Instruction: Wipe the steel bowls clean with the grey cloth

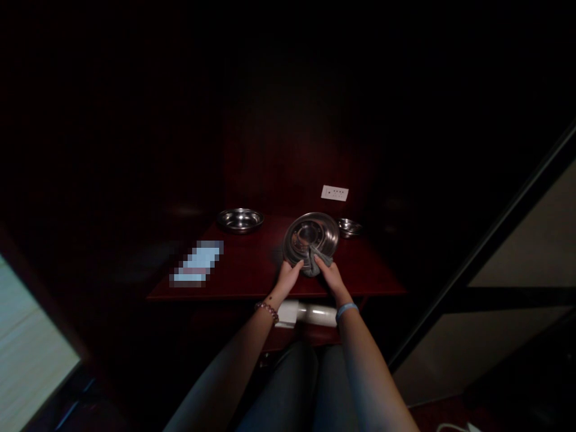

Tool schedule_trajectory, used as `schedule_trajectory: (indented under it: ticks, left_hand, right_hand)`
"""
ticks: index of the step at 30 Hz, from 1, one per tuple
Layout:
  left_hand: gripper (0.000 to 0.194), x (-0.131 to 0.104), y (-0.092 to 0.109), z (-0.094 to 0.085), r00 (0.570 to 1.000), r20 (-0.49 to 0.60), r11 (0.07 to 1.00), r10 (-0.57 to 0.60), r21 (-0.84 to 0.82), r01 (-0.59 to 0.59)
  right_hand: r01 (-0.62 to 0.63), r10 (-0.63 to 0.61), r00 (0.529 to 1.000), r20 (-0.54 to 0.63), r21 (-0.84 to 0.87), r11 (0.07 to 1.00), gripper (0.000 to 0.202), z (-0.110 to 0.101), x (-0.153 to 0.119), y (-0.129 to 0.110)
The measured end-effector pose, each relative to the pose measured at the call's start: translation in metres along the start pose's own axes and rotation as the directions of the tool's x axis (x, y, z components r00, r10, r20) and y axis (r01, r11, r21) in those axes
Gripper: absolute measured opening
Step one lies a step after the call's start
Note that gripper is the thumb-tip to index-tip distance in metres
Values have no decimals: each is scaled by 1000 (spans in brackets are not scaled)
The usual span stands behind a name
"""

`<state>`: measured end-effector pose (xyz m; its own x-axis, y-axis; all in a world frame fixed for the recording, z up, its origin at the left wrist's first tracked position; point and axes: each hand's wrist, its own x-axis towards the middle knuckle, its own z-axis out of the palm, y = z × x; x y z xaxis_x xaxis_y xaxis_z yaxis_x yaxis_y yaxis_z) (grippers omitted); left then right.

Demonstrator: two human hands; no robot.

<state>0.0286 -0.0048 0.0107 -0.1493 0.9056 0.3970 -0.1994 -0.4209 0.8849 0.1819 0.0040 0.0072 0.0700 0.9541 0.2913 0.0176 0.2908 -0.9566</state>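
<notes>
A round, shiny stainless steel basin is held up and tilted above the front of a dark red shelf. My left hand grips its lower left rim, thumb on the near face. At the lower right rim, my right hand is closed on a crumpled grey cloth, which it presses against the metal. Both sets of fingers are partly hidden behind the basin and cloth.
On the dark red shelf stand a shallow metal dish at the back left and a smaller metal bowl at the right. A blurred pale rectangle lies left. Below is a whitish cylinder. The back wall has a socket.
</notes>
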Motion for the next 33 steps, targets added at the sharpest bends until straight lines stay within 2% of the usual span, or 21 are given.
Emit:
schedule_trajectory:
  ticks: [7,14,19,24,28,33]
  left_hand:
    - [37,1,0,0,999,-41,999,-26,-35,25]
    - [42,5,-5,-5,977,-135,980,-165,-131,147]
    - [41,5,-5,-6,951,-141,951,-276,-182,249]
    - [43,3,-4,-6,949,-166,958,-266,-156,241]
    - [40,2,0,-5,949,-160,955,-271,-170,244]
    - [37,0,3,-4,967,-92,961,-239,-164,223]
  right_hand:
    - [12,-12,1000,-12,21,1000,55,1,0,-1]
    - [16,-18,998,-53,-28,999,56,3,-2,-6]
    - [36,-38,994,-102,-20,999,58,4,-3,-5]
    - [66,-70,978,-199,-28,997,58,4,-2,-3]
    - [89,-99,968,-230,-52,995,57,4,-3,-5]
    - [75,-95,961,-261,-85,994,57,0,-3,-4]
